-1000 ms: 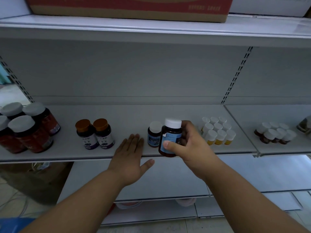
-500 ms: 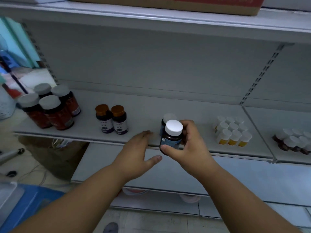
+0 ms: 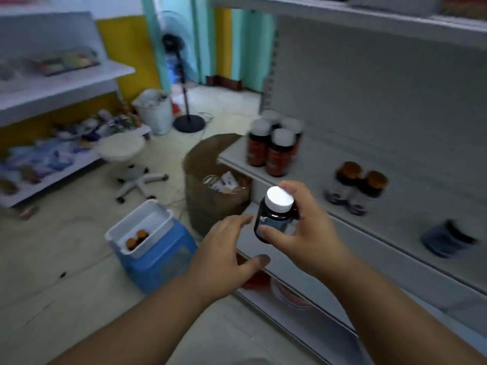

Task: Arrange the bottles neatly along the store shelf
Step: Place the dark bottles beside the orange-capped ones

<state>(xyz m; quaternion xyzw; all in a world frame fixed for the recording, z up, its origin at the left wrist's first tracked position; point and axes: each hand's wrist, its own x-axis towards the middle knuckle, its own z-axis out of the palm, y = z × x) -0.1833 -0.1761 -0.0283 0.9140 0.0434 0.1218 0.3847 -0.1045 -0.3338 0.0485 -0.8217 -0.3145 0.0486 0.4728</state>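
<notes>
Fingers of my right hand [image 3: 303,227] grip the white-capped dark bottle [image 3: 275,216], now lifted clear of the shelf [image 3: 395,227] and held in the air before its front edge. One second earlier it stood at that edge beside its twin. My left hand [image 3: 226,256] has come off the shelf and hovers just beside the bottle, fingers spread, holding nothing. View has swung left toward the white bin [image 3: 139,227] on the blue stool [image 3: 160,259]. Judgement: bottle is in transit; placement outstanding.
</notes>
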